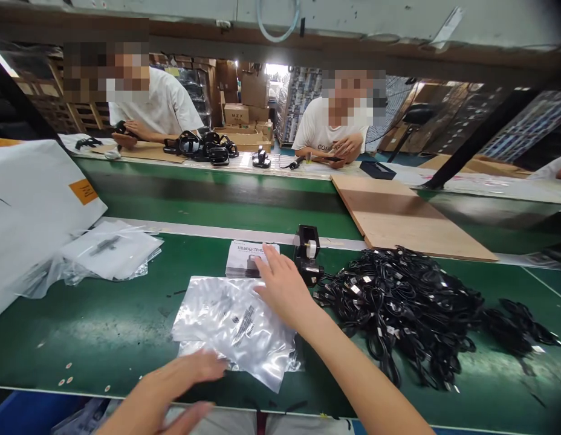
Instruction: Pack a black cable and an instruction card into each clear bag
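Clear plastic bags (230,311) with dark print lie in a loose stack on the green bench in front of me. My right hand (283,284) reaches over their upper right corner, fingers spread, its fingertips at the right side of a stack of printed leaflets (239,257). Whether those fingertips touch the leaflets I cannot tell. Low at the left, my left hand (185,377) is open and slightly blurred, thumb apart from the fingers, by the bags' lower left edge. Just beyond my right hand stand small black devices (308,254), one with a white part.
A large heap of black cables (402,308) covers the right side, with a smaller bunch (516,326) beyond. More plastic bags (112,248) lie left beside a big white sack (35,205). A wooden board (411,217) spans the channel. Two people work opposite; an overhead beam (353,24) crosses above.
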A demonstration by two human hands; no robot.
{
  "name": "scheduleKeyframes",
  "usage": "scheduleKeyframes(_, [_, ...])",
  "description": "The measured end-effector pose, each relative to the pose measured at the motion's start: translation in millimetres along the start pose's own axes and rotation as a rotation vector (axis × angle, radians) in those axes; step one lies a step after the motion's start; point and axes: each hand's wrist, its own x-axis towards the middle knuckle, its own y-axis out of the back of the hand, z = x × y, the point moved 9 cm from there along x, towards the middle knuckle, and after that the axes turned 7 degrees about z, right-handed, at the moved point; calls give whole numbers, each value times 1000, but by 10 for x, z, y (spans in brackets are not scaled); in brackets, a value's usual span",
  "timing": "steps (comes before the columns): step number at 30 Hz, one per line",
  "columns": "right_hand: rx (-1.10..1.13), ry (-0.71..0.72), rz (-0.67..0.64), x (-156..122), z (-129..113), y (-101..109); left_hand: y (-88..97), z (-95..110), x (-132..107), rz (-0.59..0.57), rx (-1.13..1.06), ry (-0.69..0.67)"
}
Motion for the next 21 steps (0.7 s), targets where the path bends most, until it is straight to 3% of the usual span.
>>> scheduleKeyframes(2, [-27,13,-88,189,-9,-160,-438,369,158,-256,115,-271])
scheduleKeyframes(3, [-30,16,-116,255,6,-204,-584,467,219,-316,144,-349])
scheduleKeyframes(5, [-20,28,-153,334,45,-233,-737,476,331,-337,191,-378])
scheduleKeyframes(7, [-2,28,-188,367,106,-225,-751,338,387,-302,209,-333])
scheduleKeyframes(11, [45,-9,-193,416,234,-138,-514,7,410,-177,101,-127])
scheduleKeyframes(13, [56,-23,-161,409,233,-64,-326,-148,455,-62,-103,115])
scheduleKeyframes(15, [63,-7,-126,324,137,13,-216,-262,478,61,-464,399])
scheduleKeyframes(17, [113,95,-85,135,-93,92,-240,-259,496,127,-855,602])
scheduleKeyframes(19, [251,206,12,-135,-332,217,-305,-190,526,131,-1066,696])
scheduleKeyframes(20, [345,160,105,-267,-334,304,-341,-163,532,115,-1088,723])
scheduleKeyframes(21, [435,-5,186,-395,-206,350,-377,-137,536,88,-1071,730])
